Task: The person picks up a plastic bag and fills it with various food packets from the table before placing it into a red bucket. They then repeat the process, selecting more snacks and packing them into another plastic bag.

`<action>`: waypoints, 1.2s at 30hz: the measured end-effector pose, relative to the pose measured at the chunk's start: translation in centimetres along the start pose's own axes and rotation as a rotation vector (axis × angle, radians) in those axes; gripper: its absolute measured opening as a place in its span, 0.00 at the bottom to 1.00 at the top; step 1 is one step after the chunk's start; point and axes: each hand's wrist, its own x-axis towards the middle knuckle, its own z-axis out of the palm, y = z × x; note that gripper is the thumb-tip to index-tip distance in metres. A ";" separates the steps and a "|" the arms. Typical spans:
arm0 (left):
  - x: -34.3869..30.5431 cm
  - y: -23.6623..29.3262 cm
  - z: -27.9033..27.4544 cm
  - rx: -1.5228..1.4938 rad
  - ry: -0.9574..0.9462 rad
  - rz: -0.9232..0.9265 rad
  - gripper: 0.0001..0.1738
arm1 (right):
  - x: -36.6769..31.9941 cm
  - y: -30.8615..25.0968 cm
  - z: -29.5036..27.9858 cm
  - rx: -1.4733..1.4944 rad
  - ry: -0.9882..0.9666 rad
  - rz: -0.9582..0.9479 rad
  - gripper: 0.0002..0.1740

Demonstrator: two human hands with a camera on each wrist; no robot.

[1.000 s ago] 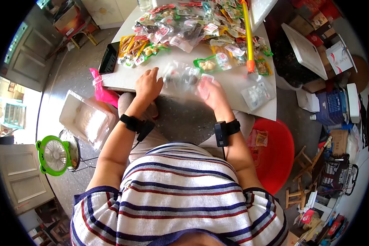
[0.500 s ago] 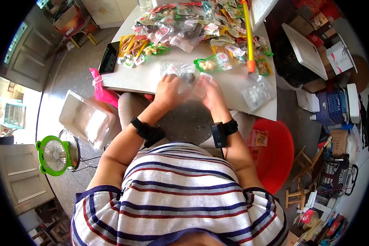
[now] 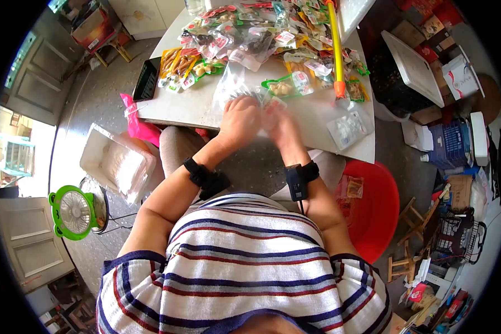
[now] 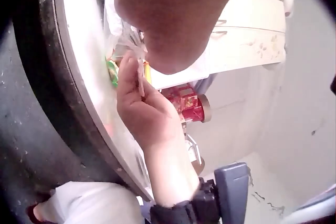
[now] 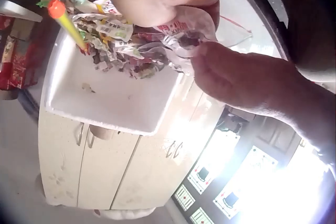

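Observation:
My left hand (image 3: 241,119) and right hand (image 3: 283,127) meet over the table's near edge. The right hand holds a clear packet (image 5: 191,20) with red print. Beside it, the left thumb and fingers (image 5: 220,64) pinch clear plastic close to something dark inside. A clear plastic bag (image 3: 232,83) spreads forward from the left hand over the white tabletop. In the left wrist view, the left hand (image 4: 168,24) covers much of the plastic, and the right hand's thumb (image 4: 128,77) lies along the packet's edge.
A heap of packaged snacks (image 3: 245,33) fills the table's back. A green-edged packet (image 3: 286,86) lies nearer, left of a yellow stick (image 3: 338,50) with an orange end. Another clear bag (image 3: 349,129) lies at right, a dark tablet-like thing (image 3: 147,79) at left. A red basin (image 3: 381,217) stands below.
My left hand has moved right and in, from open over the table to pinching plastic beside the right hand. The clear bag now stretches farther forward. The right hand keeps its packet.

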 end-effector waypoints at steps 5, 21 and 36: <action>-0.9 -1.9 0.5 -0.151 -0.048 -0.097 0.04 | 0.3 0.6 -2.1 0.119 -0.010 0.060 0.05; 0.4 2.2 -1.7 -0.004 -0.352 -0.136 0.05 | -0.4 1.0 -0.5 0.060 -0.033 0.067 0.07; -1.8 0.9 -0.4 0.000 -0.149 -0.111 0.05 | 0.0 1.9 -2.1 -0.042 -0.018 0.023 0.03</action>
